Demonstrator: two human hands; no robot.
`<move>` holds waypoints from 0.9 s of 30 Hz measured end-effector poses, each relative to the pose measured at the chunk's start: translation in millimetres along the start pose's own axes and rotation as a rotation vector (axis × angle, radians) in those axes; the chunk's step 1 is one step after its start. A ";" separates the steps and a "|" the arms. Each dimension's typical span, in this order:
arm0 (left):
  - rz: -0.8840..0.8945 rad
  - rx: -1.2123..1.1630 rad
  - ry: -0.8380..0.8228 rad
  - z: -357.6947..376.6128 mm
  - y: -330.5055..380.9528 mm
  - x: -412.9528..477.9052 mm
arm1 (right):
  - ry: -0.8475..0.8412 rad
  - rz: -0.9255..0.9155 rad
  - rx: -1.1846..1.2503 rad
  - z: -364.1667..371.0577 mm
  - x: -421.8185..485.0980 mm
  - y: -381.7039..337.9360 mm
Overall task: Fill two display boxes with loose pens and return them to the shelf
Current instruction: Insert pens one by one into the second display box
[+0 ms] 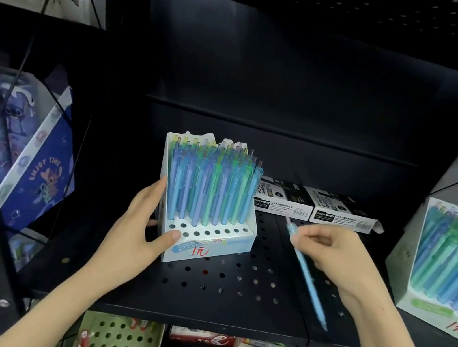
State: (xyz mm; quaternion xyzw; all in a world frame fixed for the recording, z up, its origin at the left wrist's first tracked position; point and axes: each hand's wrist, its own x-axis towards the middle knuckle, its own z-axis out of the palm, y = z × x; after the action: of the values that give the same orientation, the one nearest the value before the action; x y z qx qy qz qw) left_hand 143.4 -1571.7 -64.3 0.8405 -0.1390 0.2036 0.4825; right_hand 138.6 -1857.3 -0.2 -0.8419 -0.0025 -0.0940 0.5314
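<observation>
Black perforated steel makes the shelf (231, 307), and on it, left of middle, stands a white box (210, 249), set a little askew to the shelf's front edge. Pens (210, 188) in blue, green and lilac stand upright in its rear rows, packed close; open holes show in the front rows. The left hand (139, 228) grips the box at its near left corner, thumb pressed on the printed front and fingers wrapped round the side wall, with one fingertip showing past the wall. The right hand (337, 258) is to the right of the box and apart from it, above the shelf. Its thumb and fingers are pinched on a loose pen (308, 280), pale blue, held near its clip end. That pen slants from upper left to lower right, clip end up beside the fingertips, point down near the shelf's front edge; whether the point touches the steel I cannot tell. At the back of the shelf, just behind the box's right corner, lie two flat marker cartons (283, 202) side by side. A second box (439, 308), packed with like pens, stands at the far right, partly cut by the frame. In the left bay a blue carton (40, 175) leans, and under the shelf a green board (119, 341) with holes shows.
</observation>
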 end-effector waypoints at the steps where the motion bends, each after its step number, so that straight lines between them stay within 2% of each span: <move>1: -0.003 -0.002 0.000 -0.2 0.0 -0.2 | -0.007 -0.024 0.052 3.4 -2.2 -9.2; 4: -0.006 -0.005 -0.004 -0.4 -0.2 -0.6 | 0.027 -0.127 0.183 17.9 -4.7 -34.2; 9: -0.012 -0.013 -0.004 -1.3 0.4 -0.4 | 0.175 -0.292 0.319 57.6 -1.3 -68.0; 16: -0.004 -0.031 0.003 -2.2 2.5 -0.3 | 0.241 -0.391 0.186 104.4 2.3 -79.5; 27: -0.003 -0.025 0.003 -1.7 1.1 0.0 | 0.230 -0.384 0.012 116.0 7.1 -82.8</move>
State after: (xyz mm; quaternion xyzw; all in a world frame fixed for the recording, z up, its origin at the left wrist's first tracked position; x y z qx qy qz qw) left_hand 142.5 -1570.8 -62.6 0.8344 -0.1395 0.2021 0.4935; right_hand 155.0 -1718.1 26.5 -0.8064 -0.1026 -0.2888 0.5057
